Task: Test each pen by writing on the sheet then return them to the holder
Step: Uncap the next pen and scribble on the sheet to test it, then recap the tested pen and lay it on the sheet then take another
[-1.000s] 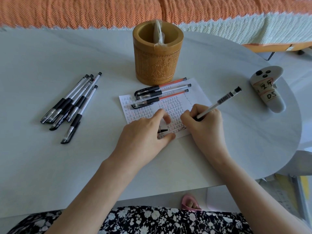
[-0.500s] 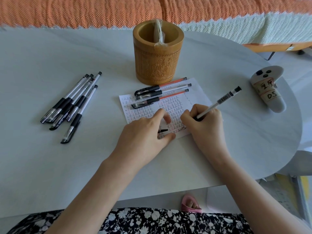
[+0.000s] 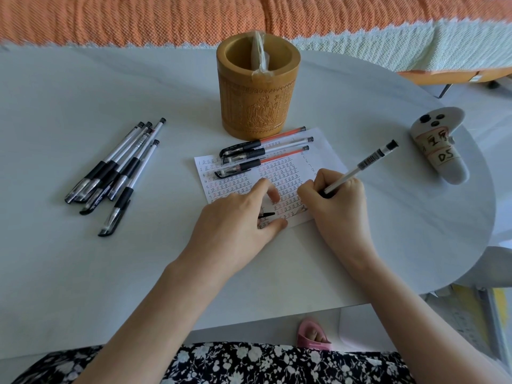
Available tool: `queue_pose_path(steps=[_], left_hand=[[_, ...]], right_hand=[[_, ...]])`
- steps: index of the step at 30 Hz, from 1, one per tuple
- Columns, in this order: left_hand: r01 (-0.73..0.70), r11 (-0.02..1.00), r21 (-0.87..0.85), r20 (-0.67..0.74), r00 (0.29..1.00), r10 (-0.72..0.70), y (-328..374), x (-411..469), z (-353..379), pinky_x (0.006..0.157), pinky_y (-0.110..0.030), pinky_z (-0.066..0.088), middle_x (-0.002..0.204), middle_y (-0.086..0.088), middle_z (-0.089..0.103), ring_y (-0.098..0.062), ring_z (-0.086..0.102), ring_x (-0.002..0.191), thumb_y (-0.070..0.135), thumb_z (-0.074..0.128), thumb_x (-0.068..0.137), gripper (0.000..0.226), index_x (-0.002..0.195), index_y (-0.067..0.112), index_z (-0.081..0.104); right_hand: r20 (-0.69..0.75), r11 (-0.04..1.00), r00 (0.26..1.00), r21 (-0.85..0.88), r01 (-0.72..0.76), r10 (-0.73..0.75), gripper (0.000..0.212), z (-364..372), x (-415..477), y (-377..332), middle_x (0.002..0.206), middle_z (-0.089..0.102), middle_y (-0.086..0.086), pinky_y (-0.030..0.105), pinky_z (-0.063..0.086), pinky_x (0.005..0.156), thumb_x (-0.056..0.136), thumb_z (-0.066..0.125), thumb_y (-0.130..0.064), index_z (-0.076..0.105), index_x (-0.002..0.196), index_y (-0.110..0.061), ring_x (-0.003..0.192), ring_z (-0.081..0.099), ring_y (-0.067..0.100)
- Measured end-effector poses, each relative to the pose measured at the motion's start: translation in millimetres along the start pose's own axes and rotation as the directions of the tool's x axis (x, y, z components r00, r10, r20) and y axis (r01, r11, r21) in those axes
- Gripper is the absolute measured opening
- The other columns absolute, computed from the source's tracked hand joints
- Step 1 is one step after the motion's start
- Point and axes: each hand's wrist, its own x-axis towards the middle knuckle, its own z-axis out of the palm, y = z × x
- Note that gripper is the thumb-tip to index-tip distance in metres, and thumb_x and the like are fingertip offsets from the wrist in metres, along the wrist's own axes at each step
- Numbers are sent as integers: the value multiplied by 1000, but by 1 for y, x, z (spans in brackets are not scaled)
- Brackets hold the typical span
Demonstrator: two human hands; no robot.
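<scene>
My right hand grips a clear-barrelled pen, its tip down on the white sheet and hidden by my fingers. My left hand presses on the sheet's near left part, and a black pen cap pokes out between thumb and fingers. Rows of small written marks cover the sheet. Three capped pens lie across its far edge. Several more capped pens lie in a loose bunch to the left. The carved wooden holder stands behind the sheet with only a plastic wrapper inside.
A grey handheld controller with taped labels lies at the right of the white table. An orange and pale woven cover runs along the far side. My floral clothing and a pink slipper show below the table's near edge.
The pen in my right hand has shifted very slightly as it marks the sheet. My left hand and the other pens have stayed put.
</scene>
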Motion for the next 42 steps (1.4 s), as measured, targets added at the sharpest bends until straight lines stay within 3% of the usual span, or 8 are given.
queue_pose_path(steps=[11, 13, 15, 20, 28, 32, 36, 42], left_hand=[[-24, 1000, -4, -2, 1000, 24, 0, -1, -1, 56, -28, 37, 60, 9, 45, -12, 51, 63, 53, 54, 84, 29, 105, 37, 42], [-60, 994, -89, 23, 998, 62, 0, -2, -3, 54, -22, 35, 60, 9, 42, -3, 48, 59, 45, 56, 86, 27, 107, 35, 42], [-75, 960, -269, 58, 994, 94, 0, -2, -6, 54, -18, 33, 65, 10, 43, 0, 47, 60, 32, 53, 90, 23, 110, 33, 42], [1, 863, -506, 172, 980, 100, -1, -3, -13, 70, -15, 39, 82, 13, 54, -3, 51, 78, 20, 40, 98, 22, 116, 33, 41], [-18, 817, -576, 208, 964, 168, 4, -6, -14, 84, -23, 44, 86, 14, 65, -4, 57, 82, 18, 46, 96, 32, 123, 32, 34], [-18, 798, -603, 185, 969, 162, 7, -7, -14, 87, -29, 47, 89, 14, 68, -6, 60, 83, 20, 50, 94, 31, 121, 26, 35], [-16, 777, -629, 107, 988, 108, 5, -6, -13, 67, -15, 46, 83, 14, 70, -7, 61, 69, 17, 54, 92, 29, 116, 27, 42], [12, 746, -665, 2, 1000, -14, -1, -3, -18, 47, -24, 50, 74, 0, 71, -14, 63, 53, 15, 60, 88, 5, 87, 11, 64]], right_hand=[[-5, 999, 1000, 48, -5, 5, 37, -2, 0, 1, 51, 23, 2, 20, 18, 46, 74, 58, 0, 29, 52, -7, 51, 21, 8], [-30, 995, 999, 102, -11, 14, 40, -4, 2, 1, 50, 33, 13, 23, 25, 48, 80, 61, -5, 33, 52, -3, 48, 34, 18], [-41, 974, 998, 226, -31, 42, 45, -6, 5, -1, 44, 42, 4, 21, 32, 49, 85, 66, -13, 39, 50, -8, 46, 48, 17], [72, 826, 990, 547, -138, 118, 44, -13, 10, -10, 45, 50, -5, 17, 27, 42, 87, 65, -17, 46, 47, -15, 39, 32, 8], [167, 885, 983, 442, -145, 77, 42, -7, 6, -15, 45, 47, -4, 17, 28, 45, 84, 70, -20, 47, 51, -8, 40, 35, 6], [298, 893, 953, 413, -179, 53, 41, -5, 0, -22, 48, 58, 10, 23, 38, 41, 82, 69, -25, 46, 55, -5, 38, 52, 17], [404, 871, 913, 431, -237, 48, 46, -9, 1, -24, 42, 47, 2, 19, 31, 41, 88, 59, -37, 54, 71, 5, 37, 42, 17], [408, 837, 912, 482, -259, 47, 17, -11, 5, -14, 58, 35, 9, 24, 19, 49, 88, 55, -28, 57, 72, -23, 53, 29, 25]])
